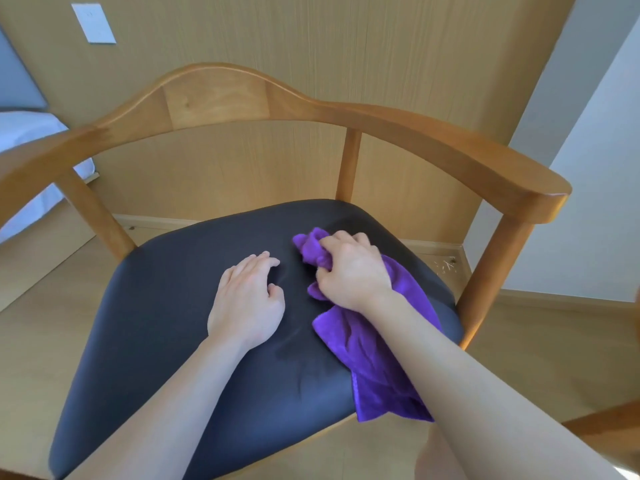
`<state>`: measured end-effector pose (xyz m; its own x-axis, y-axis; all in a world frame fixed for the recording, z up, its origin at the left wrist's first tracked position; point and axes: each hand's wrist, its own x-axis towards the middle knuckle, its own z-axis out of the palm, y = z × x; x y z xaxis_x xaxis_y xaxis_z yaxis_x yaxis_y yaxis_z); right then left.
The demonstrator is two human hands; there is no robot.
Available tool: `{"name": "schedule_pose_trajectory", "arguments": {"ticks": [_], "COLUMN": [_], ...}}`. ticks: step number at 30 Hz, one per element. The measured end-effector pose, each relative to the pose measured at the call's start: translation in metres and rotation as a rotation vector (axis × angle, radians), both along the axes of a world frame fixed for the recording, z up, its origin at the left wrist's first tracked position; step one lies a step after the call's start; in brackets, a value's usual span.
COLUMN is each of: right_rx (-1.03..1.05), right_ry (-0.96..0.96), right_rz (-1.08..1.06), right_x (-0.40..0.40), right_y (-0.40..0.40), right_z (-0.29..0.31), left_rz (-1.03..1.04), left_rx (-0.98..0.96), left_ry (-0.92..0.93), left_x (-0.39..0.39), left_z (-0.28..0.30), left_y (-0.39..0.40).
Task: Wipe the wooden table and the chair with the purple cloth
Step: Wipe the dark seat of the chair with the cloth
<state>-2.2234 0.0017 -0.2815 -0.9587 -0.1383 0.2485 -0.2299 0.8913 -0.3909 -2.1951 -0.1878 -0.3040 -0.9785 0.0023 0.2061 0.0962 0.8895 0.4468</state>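
A wooden chair (408, 131) with a curved back rail and a dark padded seat (166, 306) fills the view. The purple cloth (370, 362) lies on the right half of the seat, bunched at its far end and trailing to the front edge. My right hand (349, 271) is closed around the bunched end and presses it onto the seat. Beside it, my left hand (246, 299) rests palm down on the middle of the seat with its fingers slightly apart and nothing in it. The wooden table is not visible.
A wood-panelled wall (311, 39) stands close behind the chair, with a white wall plate (93, 23) at upper left. A bed with white sheets (24, 133) is at far left. A white wall (595, 202) stands to the right. Light wood floor surrounds the chair.
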Motion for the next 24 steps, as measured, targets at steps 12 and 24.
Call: {"name": "schedule_pose_trajectory", "arguments": {"ticks": [12, 24], "right_rx": [0.053, 0.016], "right_ry": [0.066, -0.033], "right_rz": [-0.267, -0.148], "right_x": [-0.011, 0.030], "right_y": [0.054, 0.007], "right_z": [0.007, 0.000], "left_rz": [-0.006, 0.000], "left_rx": [0.019, 0.005], "left_ry": [-0.024, -0.034], "left_x": [0.004, 0.004], "left_z": [0.003, 0.005], "left_y": [0.003, 0.003]}}
